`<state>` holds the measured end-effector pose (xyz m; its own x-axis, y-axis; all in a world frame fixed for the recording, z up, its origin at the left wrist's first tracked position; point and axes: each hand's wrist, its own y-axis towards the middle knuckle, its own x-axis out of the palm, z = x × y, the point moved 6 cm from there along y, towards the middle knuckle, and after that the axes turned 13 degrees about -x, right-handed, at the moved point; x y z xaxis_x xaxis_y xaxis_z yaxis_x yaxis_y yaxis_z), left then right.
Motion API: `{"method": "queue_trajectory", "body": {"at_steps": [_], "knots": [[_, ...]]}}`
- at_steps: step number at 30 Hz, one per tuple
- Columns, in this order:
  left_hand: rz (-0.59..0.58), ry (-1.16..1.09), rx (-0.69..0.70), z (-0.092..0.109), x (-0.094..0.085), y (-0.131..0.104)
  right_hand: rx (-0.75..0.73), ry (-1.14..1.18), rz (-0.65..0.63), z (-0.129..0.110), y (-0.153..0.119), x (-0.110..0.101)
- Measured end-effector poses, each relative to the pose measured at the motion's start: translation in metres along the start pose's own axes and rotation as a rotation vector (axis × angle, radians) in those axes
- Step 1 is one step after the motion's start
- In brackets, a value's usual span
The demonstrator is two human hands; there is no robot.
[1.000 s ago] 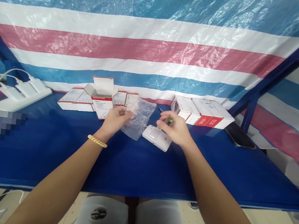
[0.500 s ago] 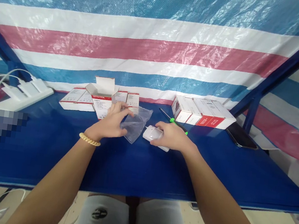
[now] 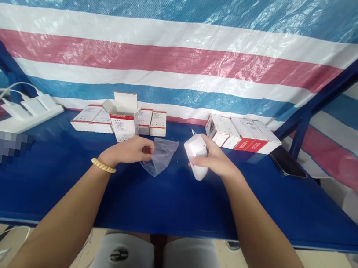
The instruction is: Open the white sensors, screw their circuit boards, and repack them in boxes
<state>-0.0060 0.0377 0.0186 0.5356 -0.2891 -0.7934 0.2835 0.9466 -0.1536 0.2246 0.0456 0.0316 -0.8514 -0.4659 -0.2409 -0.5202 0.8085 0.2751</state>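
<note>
My left hand point(image 3: 133, 149) pinches the edge of a clear plastic bag point(image 3: 161, 156) low over the blue table. In my right hand point(image 3: 212, 157) is a white detector point(image 3: 195, 147), held tilted with fingers and thumb wrapped round its body. A small thin piece sticks out from its upper end. Behind my left hand stands an open white and red box point(image 3: 122, 121) with its flaps up, printed DETECTOR. The screwdriver behind my right hand is mostly hidden.
Several closed boxes point(image 3: 245, 134) stand in a row at the back right, beside a black phone point(image 3: 288, 162). More small boxes point(image 3: 158, 123) flank the open one. A white power strip point(image 3: 35, 116) with plugs and cables lies at the left.
My right hand has picked the detector up and turned it over. My left hand has closed on the plastic bag and drawn it slightly nearer.
</note>
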Motion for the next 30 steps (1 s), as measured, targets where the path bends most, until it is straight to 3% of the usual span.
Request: {"method": "queue_trajectory", "body": {"at_steps": [2, 5, 7, 9, 12, 15, 21, 30], "knots": [[0.079, -0.088, 0.004, 0.007, 0.000, 0.002, 0.088, 0.078, -0.165, 0.002, -0.004, 0.010], [0.219, -0.115, -0.014, 0.019, 0.005, 0.004, 0.223, 0.023, -0.524, 0.006, -0.015, 0.028], [0.306, -0.111, -0.043, 0.027, 0.011, 0.005, 0.275, -0.060, -0.642, 0.008, -0.020, 0.033], [0.328, -0.131, -0.055, 0.033, 0.018, 0.006, 0.271, -0.138, -0.604, 0.010, -0.019, 0.031], [0.299, -0.172, -0.029, 0.041, 0.027, 0.007, 0.232, -0.285, -0.406, 0.011, -0.012, 0.018], [0.280, -0.175, -0.036, 0.044, 0.033, 0.007, 0.293, -0.404, -0.259, 0.014, -0.011, 0.006], [0.225, -0.183, -0.058, 0.048, 0.042, 0.007, 0.231, -0.479, -0.294, 0.012, -0.008, 0.015], [0.334, -0.004, 0.197, 0.062, 0.045, -0.004, 0.079, -0.597, -0.161, 0.007, 0.003, 0.012]]}}
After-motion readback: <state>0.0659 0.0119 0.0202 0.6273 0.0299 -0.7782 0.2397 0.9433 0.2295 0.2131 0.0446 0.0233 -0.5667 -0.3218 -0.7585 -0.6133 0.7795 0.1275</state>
